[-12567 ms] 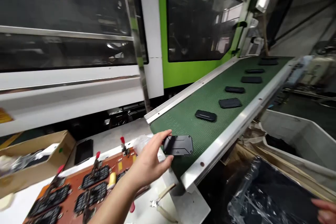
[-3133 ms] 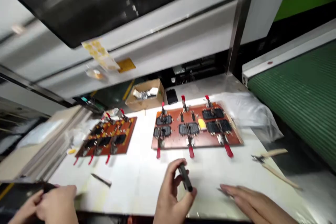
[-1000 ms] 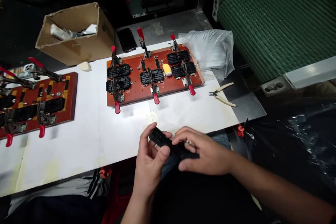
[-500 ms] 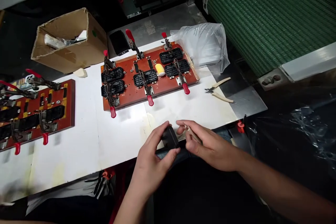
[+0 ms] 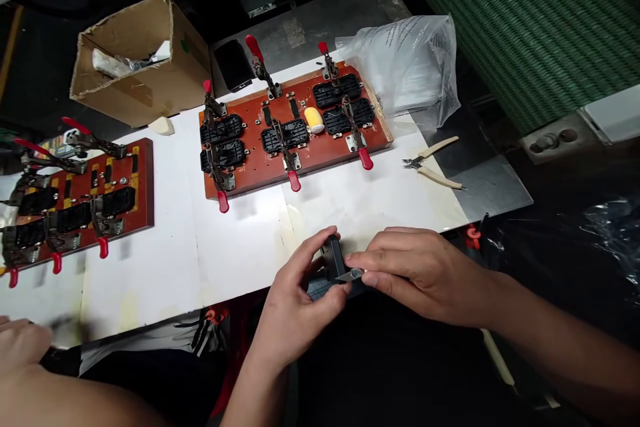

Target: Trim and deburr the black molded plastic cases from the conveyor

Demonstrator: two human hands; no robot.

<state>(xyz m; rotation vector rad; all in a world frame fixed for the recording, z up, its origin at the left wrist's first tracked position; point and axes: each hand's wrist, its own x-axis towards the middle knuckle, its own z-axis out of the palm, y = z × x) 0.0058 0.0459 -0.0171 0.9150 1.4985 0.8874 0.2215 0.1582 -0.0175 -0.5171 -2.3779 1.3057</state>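
Note:
My left hand (image 5: 295, 300) pinches a small black plastic part (image 5: 334, 259) between thumb and fingers at the near edge of the white table (image 5: 165, 247). My right hand (image 5: 420, 270) is closed round a small blade (image 5: 350, 274) whose metal tip rests against the part's edge. Both hands hover just off the table's front edge, over my lap.
A red-brown clamp fixture (image 5: 295, 133) with black parts and red-handled clamps lies ahead; a second fixture (image 5: 75, 203) sits left. Behind stand a cardboard box (image 5: 135, 60), a plastic bag (image 5: 405, 67), cutters (image 5: 433, 163) and a green conveyor (image 5: 525, 27). Another person's hand (image 5: 20, 347) shows bottom left.
The black part has been turned on edge in my left hand, and my right hand has brought the blade tip onto it. The view shifted slightly; another person's hand entered at bottom left.

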